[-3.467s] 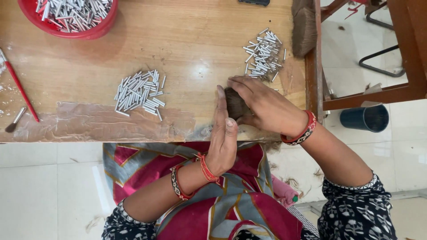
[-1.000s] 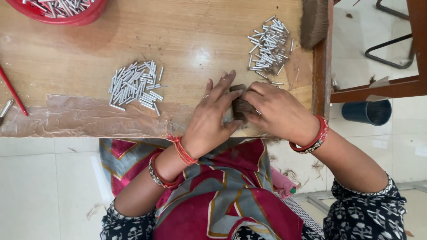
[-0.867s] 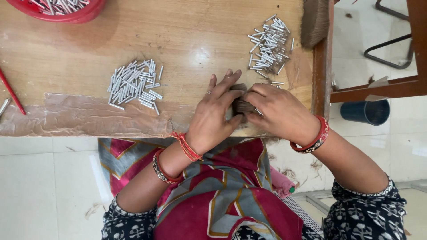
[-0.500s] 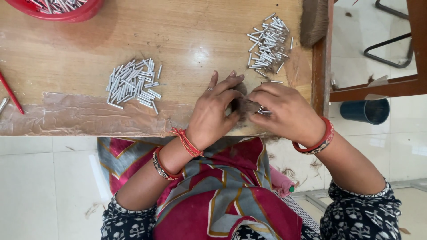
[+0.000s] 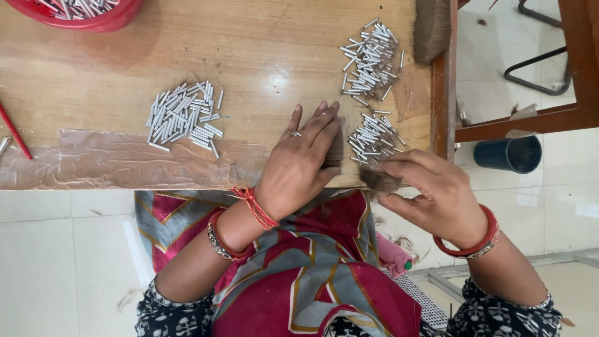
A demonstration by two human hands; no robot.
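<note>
Two grips: left hand (image 5: 299,165) flat on bristle bundle (image 5: 335,155); right hand (image 5: 430,190) pinching tuft (image 5: 379,181).

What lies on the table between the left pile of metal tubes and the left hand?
Only bare wooden table and a taped patch, in the head view.

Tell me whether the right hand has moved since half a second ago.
Yes. The right hand pulled a tuft of bristles off the bundle, toward the table edge.

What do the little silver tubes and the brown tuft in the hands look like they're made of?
The little tubes look like bright metal, perhaps aluminium: silvery with a dull shine. The brown tuft pinched by the right hand looks like hair or bristle fibre: fine, loose strands, matte. The left hand covers a similar bundle.
</note>
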